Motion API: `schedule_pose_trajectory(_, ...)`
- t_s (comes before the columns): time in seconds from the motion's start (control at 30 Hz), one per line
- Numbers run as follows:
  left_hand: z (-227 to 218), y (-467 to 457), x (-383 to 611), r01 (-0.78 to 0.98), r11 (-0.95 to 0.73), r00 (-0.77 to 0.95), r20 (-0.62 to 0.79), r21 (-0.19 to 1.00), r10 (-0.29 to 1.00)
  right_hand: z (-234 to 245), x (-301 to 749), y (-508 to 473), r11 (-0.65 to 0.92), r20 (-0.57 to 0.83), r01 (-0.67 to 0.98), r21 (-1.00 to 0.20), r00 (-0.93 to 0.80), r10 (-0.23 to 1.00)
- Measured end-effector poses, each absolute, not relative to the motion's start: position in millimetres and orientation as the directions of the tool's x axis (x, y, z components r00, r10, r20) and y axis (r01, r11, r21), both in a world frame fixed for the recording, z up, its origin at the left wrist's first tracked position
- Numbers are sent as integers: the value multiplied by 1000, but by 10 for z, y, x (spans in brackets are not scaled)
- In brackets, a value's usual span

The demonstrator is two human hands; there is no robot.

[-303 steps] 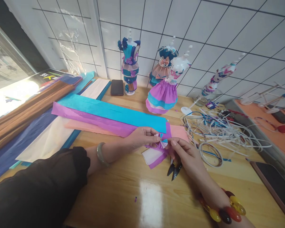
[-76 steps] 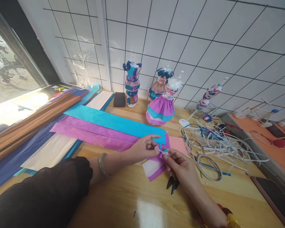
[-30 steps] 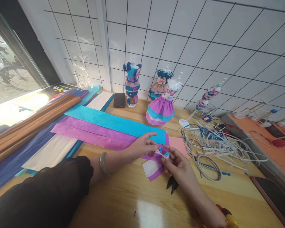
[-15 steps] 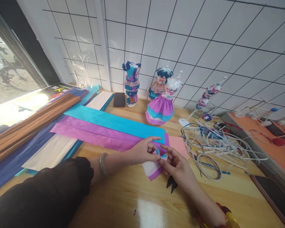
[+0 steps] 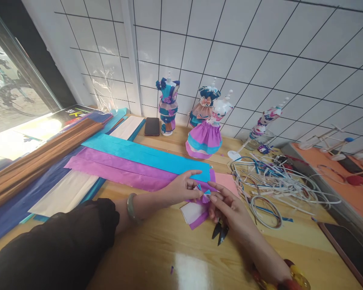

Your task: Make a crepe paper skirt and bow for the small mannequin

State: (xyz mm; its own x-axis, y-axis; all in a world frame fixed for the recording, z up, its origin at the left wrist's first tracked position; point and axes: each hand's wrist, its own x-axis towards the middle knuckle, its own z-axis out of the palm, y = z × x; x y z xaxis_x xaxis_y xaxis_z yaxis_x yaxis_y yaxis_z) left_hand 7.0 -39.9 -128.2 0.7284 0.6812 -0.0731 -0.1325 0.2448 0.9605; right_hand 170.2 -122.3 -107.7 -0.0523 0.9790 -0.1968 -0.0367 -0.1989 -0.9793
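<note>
A small pleated paper bow [image 5: 206, 195] in blue, white and purple is held up above the table between my two hands. My left hand [image 5: 181, 188] pinches its left side between thumb and finger, the index finger stretched out above. At the bow's right edge, the thumb and fingers of my right hand [image 5: 228, 205] close on the fan. Dark scissor blades [image 5: 220, 233] stick out from beneath my right hand; their handles are hidden. Beneath the bow lie folded white and purple paper pieces [image 5: 193, 213].
Long blue [image 5: 145, 153] and purple paper strips [image 5: 117, 171] stretch leftward, near a brown paper roll [image 5: 48, 161]. Small dressed mannequins [image 5: 204, 139] stand along the tiled wall. Tangled cords [image 5: 269, 177] lie to the right, a phone [image 5: 152, 126] at the back.
My right hand has shifted slightly and its fingers have opened out a little, so more of the bow shows, fanned on both sides. My left hand has barely moved.
</note>
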Motion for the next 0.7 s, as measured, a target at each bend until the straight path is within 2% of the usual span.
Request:
schedule_pose_trajectory(0.1, -1300, -407, 78, -132, 230, 726, -64, 964, 685, -1099, 1704, -1217, -214, -214, -52, -975, 0, 977)
schedule_pose_trajectory(0.23, -1277, -432, 87, -120, 217, 741, -58, 969, 669, -1125, 1673, -1214, -223, -222, 23, -975, 29, 975)
schedule_pose_trajectory(0.47, -1194, -433, 77, -168, 348, 717, -128, 922, 685, -1120, 1700, -1196, -206, -194, 68, -976, 151, 969)
schedule_pose_trajectory(0.57, -1220, -413, 70, -180, 358, 689, -142, 916, 710, -1134, 1716, -1197, -200, -185, 83, -976, 161, 969)
schedule_pose_trajectory(0.7, -1261, -390, 74, -210, 320, 686, -94, 924, 722, -1155, 1708, -1201, -198, -182, 95, -976, 155, 971)
